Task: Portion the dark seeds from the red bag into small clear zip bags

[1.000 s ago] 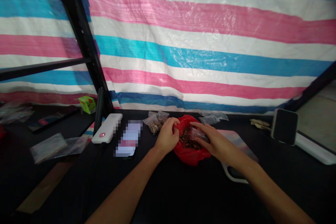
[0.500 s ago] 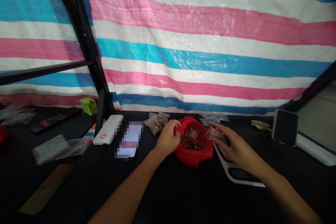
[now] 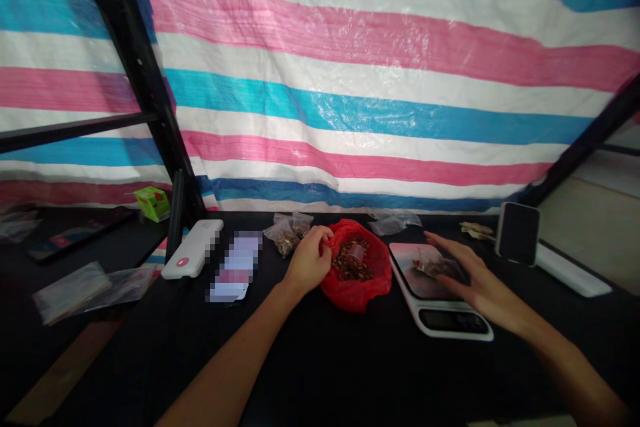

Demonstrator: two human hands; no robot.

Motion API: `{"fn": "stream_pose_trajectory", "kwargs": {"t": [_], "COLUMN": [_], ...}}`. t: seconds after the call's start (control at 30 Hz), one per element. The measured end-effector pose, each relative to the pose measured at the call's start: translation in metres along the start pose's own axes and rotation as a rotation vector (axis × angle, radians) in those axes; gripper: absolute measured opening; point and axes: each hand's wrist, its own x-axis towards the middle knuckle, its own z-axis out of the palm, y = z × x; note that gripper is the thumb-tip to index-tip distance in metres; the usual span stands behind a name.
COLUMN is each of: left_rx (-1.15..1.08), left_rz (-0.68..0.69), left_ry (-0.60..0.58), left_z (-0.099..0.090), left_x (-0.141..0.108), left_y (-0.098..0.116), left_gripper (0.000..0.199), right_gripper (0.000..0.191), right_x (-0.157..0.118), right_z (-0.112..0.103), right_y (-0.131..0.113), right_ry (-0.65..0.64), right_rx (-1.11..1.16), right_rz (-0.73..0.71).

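My left hand (image 3: pixel 311 259) is closed on the left rim of a red plastic bag (image 3: pixel 379 283). Inside the opened bag are many small brown pieces (image 3: pixel 353 272) and a small clear cup (image 3: pixel 355 254). To the right lies a white digital scale (image 3: pixel 417 321), its display facing me. A small clear bag with brown contents (image 3: pixel 425 267) rests on the scale's plate. Over the right side of the plate is my right hand (image 3: pixel 467 275), thumb and fingers apart, with nothing held between them.
Filled small bags (image 3: pixel 283 238) lie behind my left hand, and clear bags (image 3: pixel 393 221) behind the red one. Leftward are a phone (image 3: pixel 236 267), a white power bank (image 3: pixel 194 250), a green box (image 3: pixel 153 204) and flat clear bags (image 3: pixel 75 290). A dark-screened device (image 3: pixel 518 233) stands at right.
My right hand has moved right from the red bag's edge to the scale and let go of the small clear bag, now on the plate. The view has shifted slightly; my left hand still grips the rim.
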Motion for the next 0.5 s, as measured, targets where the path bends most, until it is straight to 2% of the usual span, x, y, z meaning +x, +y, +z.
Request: {"fn": "stream_pose_trajectory", "kwargs": {"t": [0.17,0.33,0.5], "left_rx": [0.023,0.045,0.097], "left_rz": [0.008,-0.011,0.023], "left_ry": [0.000,-0.008,-0.008], "left_z": [0.000,-0.001,-0.006], "left_x": [0.000,-0.001,-0.003], "left_y": [0.000,0.003,0.012], "left_gripper": [0.034,0.031,0.032], "right_gripper": [0.065,0.067,0.069], "right_x": [-0.010,-0.018,-0.018], "right_z": [-0.009,-0.014,-0.016], "right_y": [0.017,0.027,0.025], "right_ry": [0.105,0.094,0.054], "right_rx": [-0.012,-0.042,-0.047], "right_rz": [0.019,0.028,0.032]}}
